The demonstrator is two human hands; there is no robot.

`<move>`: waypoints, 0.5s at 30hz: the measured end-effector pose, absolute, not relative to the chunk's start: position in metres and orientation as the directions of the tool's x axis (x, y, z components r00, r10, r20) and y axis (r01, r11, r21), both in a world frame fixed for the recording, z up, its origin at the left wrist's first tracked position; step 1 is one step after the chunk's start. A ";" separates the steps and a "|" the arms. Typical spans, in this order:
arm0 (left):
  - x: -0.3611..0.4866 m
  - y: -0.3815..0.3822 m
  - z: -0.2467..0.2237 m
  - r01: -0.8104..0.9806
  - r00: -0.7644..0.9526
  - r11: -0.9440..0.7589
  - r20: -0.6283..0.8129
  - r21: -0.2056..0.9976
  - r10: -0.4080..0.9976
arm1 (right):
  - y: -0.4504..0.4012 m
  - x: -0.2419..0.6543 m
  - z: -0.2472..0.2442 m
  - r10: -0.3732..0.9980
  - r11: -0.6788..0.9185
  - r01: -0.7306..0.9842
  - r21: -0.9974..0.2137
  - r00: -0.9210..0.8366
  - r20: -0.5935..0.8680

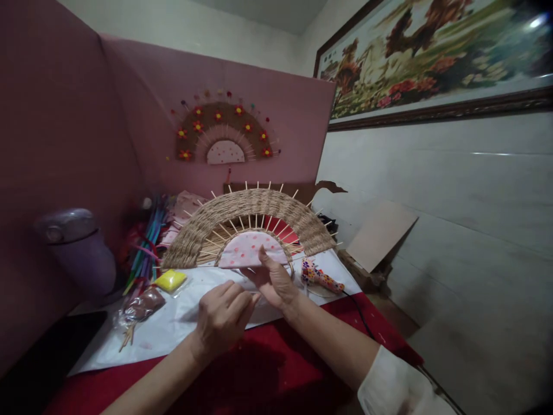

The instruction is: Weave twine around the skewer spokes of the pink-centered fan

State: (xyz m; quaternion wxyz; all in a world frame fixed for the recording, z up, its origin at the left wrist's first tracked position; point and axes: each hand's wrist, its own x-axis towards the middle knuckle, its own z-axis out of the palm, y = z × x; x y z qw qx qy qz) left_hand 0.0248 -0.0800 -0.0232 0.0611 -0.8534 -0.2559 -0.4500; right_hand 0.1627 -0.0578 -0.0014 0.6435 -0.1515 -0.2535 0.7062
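A half-round woven fan (254, 203) of brown twine on thin wooden sticks stands upright before me, the stick ends poking past its outer edge. At its lower middle is a white half-circle of cloth with pink dots (237, 251). My right hand (276, 282) grips the fan there, thumb on the cloth's front and the other fingers behind. Just below the fan, my left hand (225, 316) is closed with its fingers curled in. Whatever may be between those fingers is hidden.
A glue gun (319, 276) with a flowered pattern and black cord lies right. On the left are a yellow packet (171, 280), a brown packet (144, 304), coloured stems (149, 242) and a purple bottle (82, 253). A flowered fan (224, 124) hangs on the pink board.
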 end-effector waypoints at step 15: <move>0.036 -0.059 -0.048 -0.397 0.170 0.117 -0.052 0.910 0.984 | -0.063 0.162 -0.029 0.993 -0.040 -0.833 -0.553 -0.095 0.073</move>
